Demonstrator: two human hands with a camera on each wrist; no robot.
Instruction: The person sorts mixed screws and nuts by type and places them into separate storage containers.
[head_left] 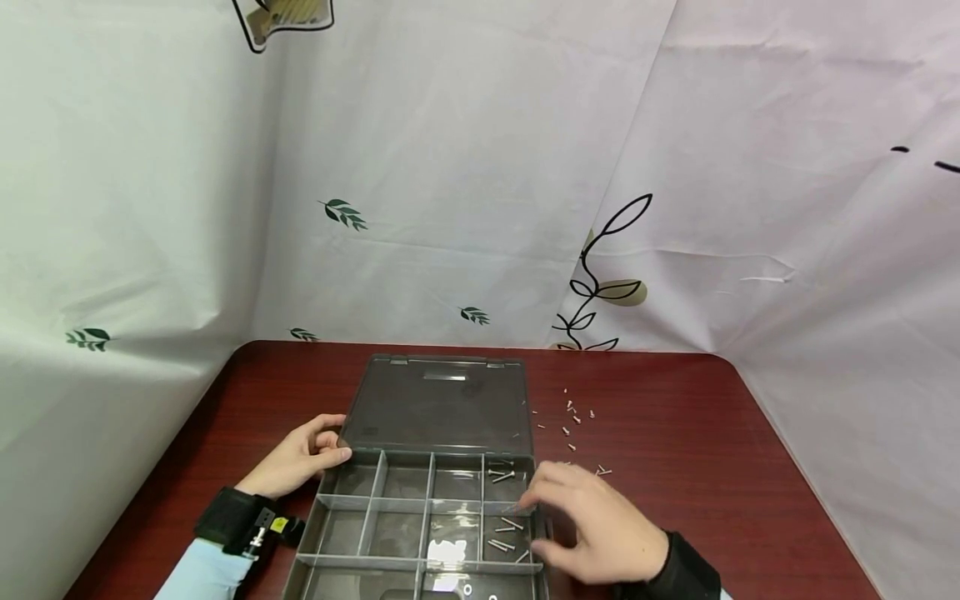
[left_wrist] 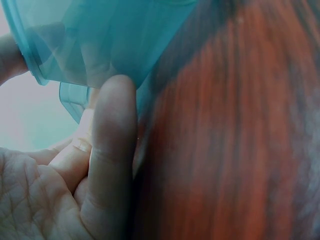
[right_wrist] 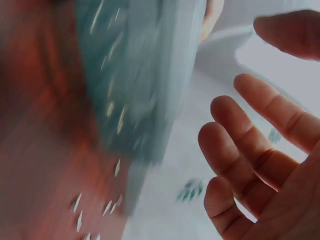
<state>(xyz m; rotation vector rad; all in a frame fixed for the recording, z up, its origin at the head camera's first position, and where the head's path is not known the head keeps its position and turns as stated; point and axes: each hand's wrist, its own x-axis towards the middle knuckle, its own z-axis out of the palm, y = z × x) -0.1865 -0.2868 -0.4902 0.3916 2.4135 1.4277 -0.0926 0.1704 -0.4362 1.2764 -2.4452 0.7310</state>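
A grey see-through compartment box (head_left: 401, 505) lies on the table with its hinged lid (head_left: 442, 404) folded back flat. My left hand (head_left: 303, 457) holds its left side near the hinge. In the left wrist view the thumb (left_wrist: 115, 125) lies against the box wall (left_wrist: 100, 45), with other fingers behind it. My right hand (head_left: 596, 521) hovers at the box's right edge, thumb and fingers apart. The right wrist view shows nothing between its fingers (right_wrist: 250, 130). Several screws (head_left: 504, 546) lie in two right-hand compartments, and two small white rings (head_left: 467, 590) sit in a front one.
Loose screws (head_left: 572, 421) are scattered on the dark red table (head_left: 675, 433) right of the lid, some close to my right hand. A white curtain (head_left: 450, 167) with leaf prints hangs behind the table and along both sides.
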